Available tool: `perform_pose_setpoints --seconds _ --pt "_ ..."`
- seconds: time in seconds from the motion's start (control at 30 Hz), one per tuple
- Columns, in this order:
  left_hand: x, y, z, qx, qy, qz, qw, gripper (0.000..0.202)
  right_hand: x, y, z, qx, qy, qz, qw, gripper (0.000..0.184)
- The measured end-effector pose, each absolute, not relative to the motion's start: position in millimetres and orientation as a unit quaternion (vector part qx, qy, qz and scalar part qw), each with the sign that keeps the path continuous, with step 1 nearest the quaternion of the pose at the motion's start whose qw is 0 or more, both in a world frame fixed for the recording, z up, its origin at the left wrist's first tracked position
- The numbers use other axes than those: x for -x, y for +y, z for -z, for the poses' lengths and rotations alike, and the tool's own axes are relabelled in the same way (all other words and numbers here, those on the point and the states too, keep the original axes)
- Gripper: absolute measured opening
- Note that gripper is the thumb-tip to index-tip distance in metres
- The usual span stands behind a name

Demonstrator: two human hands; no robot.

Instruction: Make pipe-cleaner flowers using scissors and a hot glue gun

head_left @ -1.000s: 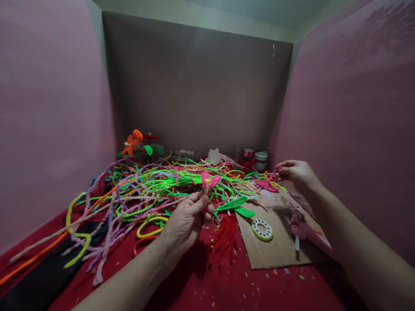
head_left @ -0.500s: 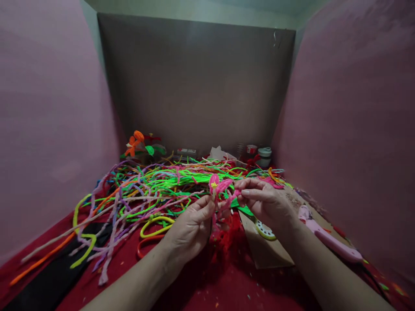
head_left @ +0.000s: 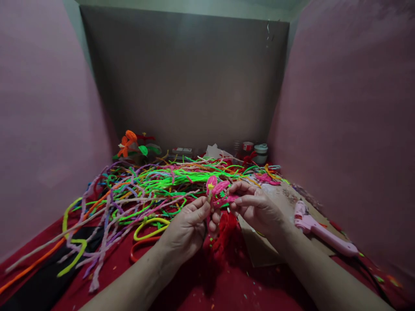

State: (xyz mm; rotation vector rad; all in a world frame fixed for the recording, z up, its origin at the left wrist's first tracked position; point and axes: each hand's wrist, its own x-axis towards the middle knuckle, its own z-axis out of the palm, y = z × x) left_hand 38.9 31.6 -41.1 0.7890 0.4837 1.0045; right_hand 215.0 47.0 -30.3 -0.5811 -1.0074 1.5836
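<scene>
Between my hands is a pink pipe cleaner flower (head_left: 221, 187) with a small yellow centre. My left hand (head_left: 191, 222) pinches the flower at its base, below the yellow centre, with thumb and fingers closed. At the flower's right side my right hand (head_left: 254, 203) has its fingertips closed on a pink petal. Part of that petal is hidden behind the fingers. Red fuzzy pieces (head_left: 227, 235) lie on the cloth just below the hands.
A tangle of coloured pipe cleaners (head_left: 181, 177) spreads behind and left. Yellow and red scissor-like handles (head_left: 145, 233) lie by my left wrist. A pink glue gun (head_left: 324, 233) rests on cardboard (head_left: 259, 248) at right. Orange flowers (head_left: 127, 142) and a lidded jar (head_left: 261, 153) stand at the back.
My right hand, with the pink petal, has moved slightly left and down, closer to my left hand. The whole view has shifted a little.
</scene>
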Motion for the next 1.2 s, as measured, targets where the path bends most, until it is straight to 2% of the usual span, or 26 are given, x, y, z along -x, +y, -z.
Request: perform_pose_setpoints --seconds 0.2,0.3,0.37,0.43,0.57,0.67,0.8,0.9,1.0,1.07,1.2 --pt "-39 29 40 -0.426 0.243 -0.421 0.763 0.01 -215 43 27 0.25 -0.43 -0.676 0.544 0.025" --pt "-39 29 40 -0.426 0.239 -0.451 0.747 0.01 -222 40 19 0.284 -0.48 -0.603 0.571 0.023" --pt "-39 31 40 -0.424 0.239 -0.473 0.734 0.011 -236 36 16 0.35 -0.536 -0.489 0.593 0.025" --pt "-39 32 40 -0.427 0.242 -0.487 0.722 0.013 -259 27 18 0.446 -0.597 -0.324 0.583 0.027" --pt "-39 35 40 -0.427 0.255 -0.505 0.706 0.014 -317 3 46 0.608 -0.692 0.057 0.384 0.032" --pt "-39 35 40 -0.422 0.256 -0.507 0.707 0.015 -355 -13 77 0.66 -0.682 0.194 0.249 0.033" --pt "-39 36 39 -0.418 0.253 -0.51 0.708 0.015 -380 -21 105 0.703 -0.668 0.205 0.133 0.029" --pt "-39 36 38 -0.423 0.258 -0.512 0.702 0.016 -383 -18 112 0.714 -0.662 0.185 0.134 0.032" --pt "-38 36 37 -0.427 0.269 -0.512 0.695 0.017 -379 -16 110 0.717 -0.656 0.163 0.171 0.037" --pt "-38 36 36 -0.427 0.274 -0.513 0.692 0.018 -375 -18 106 0.723 -0.64 0.149 0.214 0.034" --pt "-38 35 33 -0.424 0.271 -0.517 0.692 0.017 -361 -29 88 0.697 -0.607 0.138 0.356 0.03"
